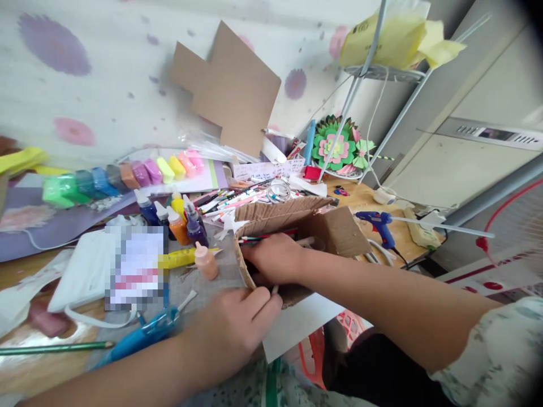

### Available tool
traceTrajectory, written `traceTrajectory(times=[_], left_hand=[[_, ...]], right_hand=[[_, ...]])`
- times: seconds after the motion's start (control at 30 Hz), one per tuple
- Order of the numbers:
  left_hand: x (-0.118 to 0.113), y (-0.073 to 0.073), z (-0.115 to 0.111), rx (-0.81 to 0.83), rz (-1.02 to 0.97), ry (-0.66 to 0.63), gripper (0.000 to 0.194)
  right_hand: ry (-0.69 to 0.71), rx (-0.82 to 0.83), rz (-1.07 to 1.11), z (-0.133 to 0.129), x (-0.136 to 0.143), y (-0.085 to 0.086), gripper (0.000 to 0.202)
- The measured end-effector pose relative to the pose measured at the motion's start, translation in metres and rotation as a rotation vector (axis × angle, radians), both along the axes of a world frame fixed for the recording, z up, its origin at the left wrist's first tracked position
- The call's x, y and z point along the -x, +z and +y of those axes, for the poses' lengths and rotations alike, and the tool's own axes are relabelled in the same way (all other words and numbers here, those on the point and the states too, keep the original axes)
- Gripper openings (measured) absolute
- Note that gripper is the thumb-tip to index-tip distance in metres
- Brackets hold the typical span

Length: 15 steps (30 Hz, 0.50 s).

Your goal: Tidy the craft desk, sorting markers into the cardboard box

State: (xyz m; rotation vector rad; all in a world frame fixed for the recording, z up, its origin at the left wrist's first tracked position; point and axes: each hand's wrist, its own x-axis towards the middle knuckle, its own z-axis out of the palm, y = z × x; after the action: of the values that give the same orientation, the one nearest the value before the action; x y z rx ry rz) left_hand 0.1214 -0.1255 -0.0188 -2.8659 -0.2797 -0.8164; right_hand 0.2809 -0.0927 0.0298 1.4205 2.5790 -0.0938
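An open cardboard box (348, 234) with raised flaps stands at the table's front edge. Down inside it reaches my right hand (274, 257), its fingers hidden by the box wall and the hand itself. Colored pencils (269, 234) lie in the box beyond that hand. My left hand (244, 316) is closed at the box's near left corner, fingers curled over the edge. A small pale tip shows by those fingers; I cannot make out what it belongs to. Under the box, a white sheet (292, 330) juts past the table edge.
Left of the box stand several paint bottles (178, 223) and a peach bottle (206, 261). A blue glue gun (377, 223) lies to the right. Pencils and pens (237, 198) pile up behind. Colored clay packs (99, 181) line the back left. A wire rack (356, 85) rises at right.
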Motion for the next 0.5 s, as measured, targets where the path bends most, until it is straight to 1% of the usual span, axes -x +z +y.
traceTrajectory(times=[0.03, 0.1, 0.13, 0.2, 0.23, 0.3, 0.37, 0.4, 0.43, 0.5], left_hand=[[0.000, 0.000, 0.000, -0.001, 0.005, -0.011, 0.021], [0.000, 0.000, 0.000, -0.008, -0.013, -0.026, 0.023], [0.000, 0.000, 0.001, -0.012, -0.038, -0.029, 0.024], [0.000, 0.002, 0.004, -0.008, -0.081, -0.016, 0.027], [0.000, 0.003, 0.005, -0.001, -0.096, -0.002, 0.028], [-0.001, 0.006, 0.008, 0.007, -0.121, 0.016, 0.028], [-0.001, 0.008, 0.011, 0.004, -0.147, 0.029, 0.028], [-0.001, 0.008, 0.011, 0.000, -0.160, 0.032, 0.028], [-0.001, 0.008, 0.012, -0.004, -0.172, 0.034, 0.029], [-0.001, 0.004, 0.013, -0.011, -0.191, 0.039, 0.029]], right_hand=[[0.000, 0.002, 0.003, 0.000, -0.002, -0.001, 0.046], [0.018, -0.011, 0.006, 0.000, -0.007, 0.001, 0.045], [0.037, -0.019, 0.013, -0.002, -0.010, 0.004, 0.042], [0.062, -0.016, 0.076, -0.008, -0.020, 0.016, 0.038], [0.058, 0.012, 0.149, -0.011, -0.026, 0.025, 0.036], [0.027, 0.122, 0.381, -0.020, -0.043, 0.044, 0.033], [-0.013, 0.234, 0.646, -0.024, -0.065, 0.064, 0.032], [-0.037, 0.257, 0.758, -0.024, -0.079, 0.073, 0.032], [-0.074, 0.236, 0.852, -0.021, -0.095, 0.080, 0.032], [-0.208, 0.068, 0.990, -0.009, -0.132, 0.090, 0.034]])
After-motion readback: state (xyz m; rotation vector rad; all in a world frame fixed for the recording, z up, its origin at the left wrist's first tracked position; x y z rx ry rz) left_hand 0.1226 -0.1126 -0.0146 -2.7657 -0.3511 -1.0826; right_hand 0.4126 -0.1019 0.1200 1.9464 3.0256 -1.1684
